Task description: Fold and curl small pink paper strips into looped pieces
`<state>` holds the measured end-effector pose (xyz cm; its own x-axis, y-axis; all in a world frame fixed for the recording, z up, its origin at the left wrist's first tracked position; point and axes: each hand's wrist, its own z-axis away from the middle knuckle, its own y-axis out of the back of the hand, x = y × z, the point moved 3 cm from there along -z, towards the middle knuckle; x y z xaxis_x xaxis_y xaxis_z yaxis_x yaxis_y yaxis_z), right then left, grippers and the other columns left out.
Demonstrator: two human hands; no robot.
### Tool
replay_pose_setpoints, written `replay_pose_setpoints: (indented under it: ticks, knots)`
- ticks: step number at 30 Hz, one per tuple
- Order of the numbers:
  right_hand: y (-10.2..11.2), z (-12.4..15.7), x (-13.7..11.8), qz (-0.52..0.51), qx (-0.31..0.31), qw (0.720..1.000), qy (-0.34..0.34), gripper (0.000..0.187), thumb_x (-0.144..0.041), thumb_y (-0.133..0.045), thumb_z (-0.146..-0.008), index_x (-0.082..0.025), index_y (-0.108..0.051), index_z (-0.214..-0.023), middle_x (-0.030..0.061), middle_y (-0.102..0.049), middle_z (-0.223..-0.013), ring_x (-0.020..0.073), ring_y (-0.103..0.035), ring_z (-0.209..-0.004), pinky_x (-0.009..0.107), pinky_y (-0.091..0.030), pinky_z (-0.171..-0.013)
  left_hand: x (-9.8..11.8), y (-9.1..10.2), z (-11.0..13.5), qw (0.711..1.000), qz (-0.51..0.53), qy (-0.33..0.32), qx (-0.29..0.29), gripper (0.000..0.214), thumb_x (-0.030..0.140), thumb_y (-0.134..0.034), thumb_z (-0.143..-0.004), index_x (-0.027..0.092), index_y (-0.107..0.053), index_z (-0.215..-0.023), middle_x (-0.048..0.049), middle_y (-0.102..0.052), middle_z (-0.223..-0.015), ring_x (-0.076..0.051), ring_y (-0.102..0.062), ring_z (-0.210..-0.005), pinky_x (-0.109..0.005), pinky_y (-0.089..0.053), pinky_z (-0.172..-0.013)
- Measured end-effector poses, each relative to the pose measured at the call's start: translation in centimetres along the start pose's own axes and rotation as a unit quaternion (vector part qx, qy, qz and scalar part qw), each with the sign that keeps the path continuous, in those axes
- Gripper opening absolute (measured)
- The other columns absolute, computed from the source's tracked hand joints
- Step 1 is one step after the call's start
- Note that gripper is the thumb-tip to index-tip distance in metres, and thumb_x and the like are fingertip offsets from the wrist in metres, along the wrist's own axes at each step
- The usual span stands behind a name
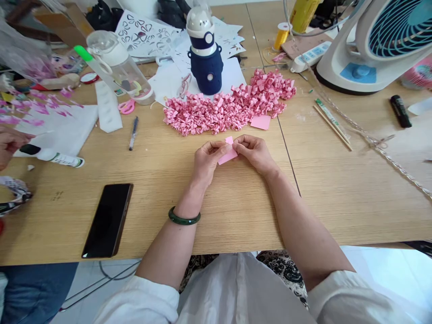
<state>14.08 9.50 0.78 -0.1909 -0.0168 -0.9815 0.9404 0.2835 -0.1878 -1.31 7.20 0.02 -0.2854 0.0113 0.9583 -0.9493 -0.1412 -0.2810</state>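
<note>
Both my hands meet over the middle of the wooden table (236, 211) and pinch a small pink paper slip (227, 155) between them. My left hand (208, 158), with a green bangle on its wrist, grips the slip's left side with closed fingers. My right hand (254, 152) grips its right end, fingers curled. Just beyond them lies a large heap of curled pink paper pieces (229, 108), with a flat pink square (260, 122) at its near edge.
A black phone (108, 219) lies at the near left. A dark blue bottle (205, 54), a clear bottle (118, 67), pen (133, 132), scissors (127, 106), white fan (374, 40), chopsticks (332, 122) and marker (400, 111) surround. Another person's hand (10, 144) is at the left edge.
</note>
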Motion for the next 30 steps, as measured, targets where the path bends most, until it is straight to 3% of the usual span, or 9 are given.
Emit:
replay_pose_setpoints:
  ticks: [3,7,15,24,30]
  knots:
    - [0.22,-0.24,0.29,-0.012,0.026,1.0,0.005,0.032,-0.042,-0.084,-0.073,-0.017,-0.066,-0.078,-0.0013,-0.066,-0.073,0.0091,-0.057,-0.06,0.023,-0.054,-0.057,0.2,0.04,-0.03,1.0,0.001,0.003,0.004,0.041,0.059,-0.082,-0.076,0.019,-0.079,-0.088,-0.0056,-0.079,-0.093,-0.018,-0.073,-0.09,-0.031,-0.057,-0.085]
    - [0.36,-0.48,0.67,-0.012,0.037,0.999,0.004,0.035,-0.045,-0.086,-0.073,-0.017,-0.065,-0.078,-0.0008,-0.066,-0.074,0.0095,-0.06,-0.061,0.023,-0.056,-0.057,0.03,0.18,-0.05,0.999,-0.025,-0.018,0.011,0.039,0.057,-0.076,-0.083,0.02,-0.083,-0.09,-0.0083,-0.081,-0.099,-0.023,-0.076,-0.097,-0.036,-0.059,-0.092]
    - [0.32,-0.49,0.66,-0.013,0.042,0.999,0.006,0.036,-0.045,-0.087,-0.071,-0.016,-0.065,-0.078,-0.0017,-0.064,-0.072,0.0087,-0.059,-0.061,0.022,-0.059,-0.056,0.12,0.38,0.01,0.99,-0.114,-0.074,0.024,0.015,0.034,-0.079,-0.079,0.022,-0.084,-0.086,-0.0041,-0.083,-0.097,-0.022,-0.075,-0.097,-0.035,-0.058,-0.092]
    - [0.04,-0.32,0.61,0.029,0.022,0.999,-0.01,0.026,-0.037,-0.081,-0.077,-0.017,-0.064,-0.077,-0.0029,-0.063,-0.068,0.0078,-0.059,-0.057,0.02,-0.053,-0.055,0.01,0.6,0.03,0.984,-0.136,-0.097,0.053,0.011,0.031,-0.083,-0.074,0.02,-0.081,-0.076,-0.0017,-0.079,-0.079,-0.015,-0.069,-0.076,-0.027,-0.055,-0.073]
    - [-0.06,-0.13,0.41,0.033,0.01,0.999,-0.006,0.025,-0.038,-0.078,-0.082,-0.016,-0.066,-0.08,-0.0025,-0.063,-0.067,0.0083,-0.058,-0.059,0.021,-0.052,-0.059,-0.16,0.55,0.03,0.99,-0.101,-0.075,0.068,0.015,0.031,-0.088,-0.067,0.02,-0.078,-0.07,-0.0015,-0.077,-0.077,-0.014,-0.068,-0.074,-0.026,-0.054,-0.073]
